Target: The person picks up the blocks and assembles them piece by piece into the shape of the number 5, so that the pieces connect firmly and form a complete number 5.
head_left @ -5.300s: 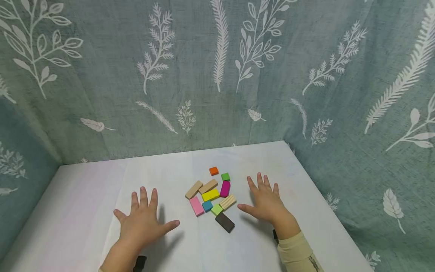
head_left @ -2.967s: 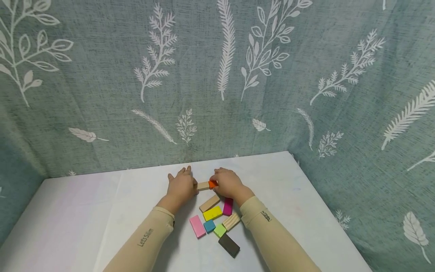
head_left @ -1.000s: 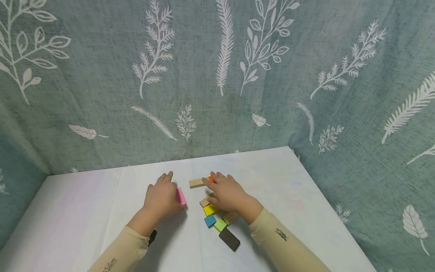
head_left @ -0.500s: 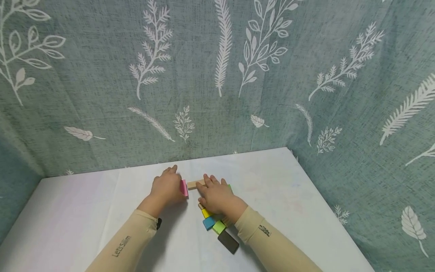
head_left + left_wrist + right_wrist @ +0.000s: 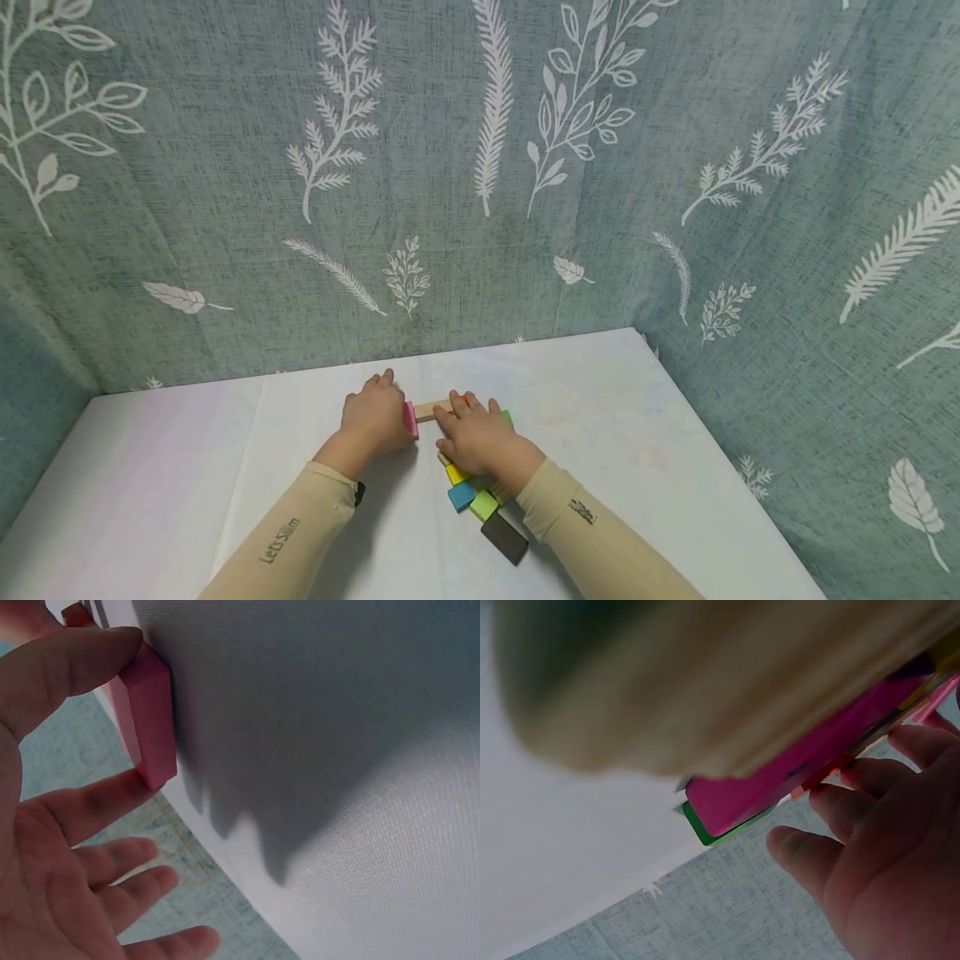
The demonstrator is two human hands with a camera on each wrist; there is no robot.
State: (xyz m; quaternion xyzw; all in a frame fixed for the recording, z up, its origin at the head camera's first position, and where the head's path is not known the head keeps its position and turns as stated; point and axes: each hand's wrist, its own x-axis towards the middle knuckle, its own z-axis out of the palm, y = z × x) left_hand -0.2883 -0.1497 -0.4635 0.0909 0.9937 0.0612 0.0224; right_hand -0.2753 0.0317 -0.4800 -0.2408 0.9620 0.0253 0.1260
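Note:
My left hand (image 5: 372,417) pinches a pink block (image 5: 410,419) between thumb and index finger, the other fingers spread, as the left wrist view also shows. The pink block (image 5: 155,720) stands on its edge across the left end of a plain wooden block (image 5: 427,412), touching it or nearly so. My right hand (image 5: 480,437) rests its outstretched fingers on the wooden block and near an orange block (image 5: 464,400), which is mostly covered. In the right wrist view a magenta block (image 5: 742,791) and a green block (image 5: 705,829) lie beside that hand.
Nearer me lie a yellow block (image 5: 456,474), a blue block (image 5: 462,496), a light green block (image 5: 484,505) and a dark brown block (image 5: 505,537). Partly under the right hand is another wooden block (image 5: 444,458). A leaf-patterned curtain (image 5: 435,167) borders the white table (image 5: 600,433).
My left hand has carried the pink block away and right, up to the wooden block's end. The right hand has shifted slightly left. Earlier, both hands set the wooden and orange blocks end to end.

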